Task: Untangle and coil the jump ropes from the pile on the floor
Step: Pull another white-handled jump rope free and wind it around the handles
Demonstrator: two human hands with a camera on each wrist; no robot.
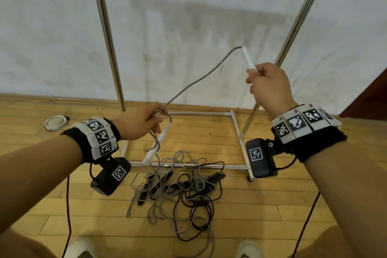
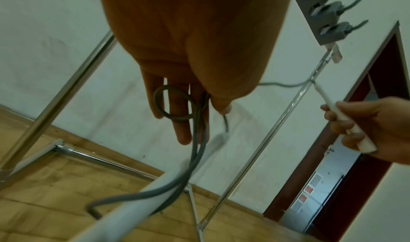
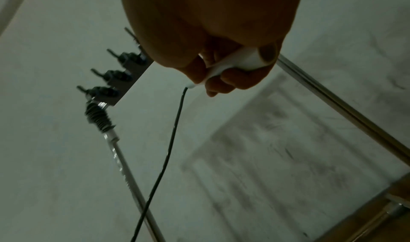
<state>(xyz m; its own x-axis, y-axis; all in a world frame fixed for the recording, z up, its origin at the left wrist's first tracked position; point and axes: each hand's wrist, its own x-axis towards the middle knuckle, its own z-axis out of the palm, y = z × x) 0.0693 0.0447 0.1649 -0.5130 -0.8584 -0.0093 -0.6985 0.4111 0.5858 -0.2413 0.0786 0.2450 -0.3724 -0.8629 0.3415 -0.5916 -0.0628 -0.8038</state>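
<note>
Wooden floor (image 1: 293, 205) is carrying a pile (image 1: 178, 186) of grey and black jump ropes, lying just in front of a metal rack (image 1: 109, 48) that is standing against a white wall. One coil (image 1: 54, 122) is already lying on the floor near the wall, well to the left of the pile.

The right hand (image 1: 270, 88) is closing its fingers around a white handle (image 1: 248, 57) and is holding it up, tilted. From its tip the grey rope (image 1: 201, 78) is running down to the left hand (image 1: 142, 122), which is pinching the rope with thumb and fingers while a small loop is lying across the straighter fingers (image 2: 182, 123). The second white handle (image 1: 159, 142) is hanging below this hand, and the rope is crossing it.

I think this rope is nearly free and the coiling is beginning. The risk is that the hanging end is catching in the pile or on the rack's lower bar, so a pull is dragging other ropes up. The small loop could also tighten into a knot, or slip off the open fingers.
</note>
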